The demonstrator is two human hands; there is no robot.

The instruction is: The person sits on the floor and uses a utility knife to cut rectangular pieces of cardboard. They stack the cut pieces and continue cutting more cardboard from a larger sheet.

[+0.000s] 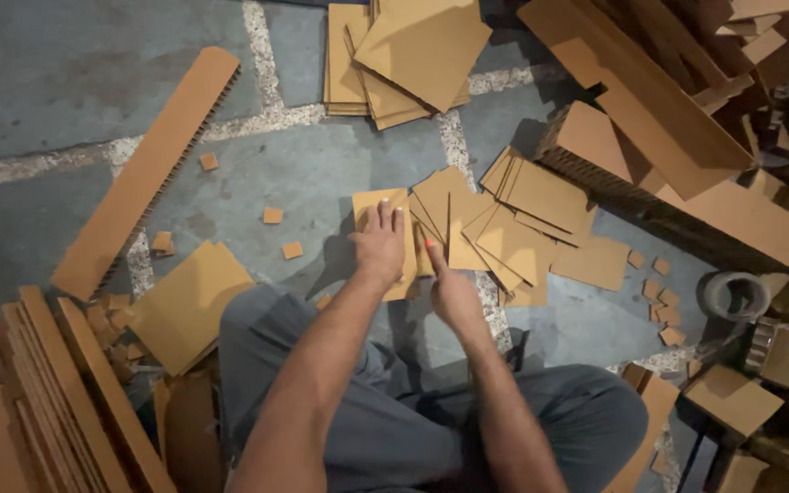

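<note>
Cardboard square (393, 239) lies under our left hand (379, 245), fingers spread flat on it, gripping nothing. Our right hand (449, 290) — loosely curled, one finger out — touches its edge. We press evenly, keeping it clear of the fanned cardboard sheets (513, 224) just beyond the right hand.

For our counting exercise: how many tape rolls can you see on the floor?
1. The tape roll lies flat on the floor at the right, beside the small cardboard squares and below the long cardboard stacks. Others may be hidden among the piled cardboard.
</note>
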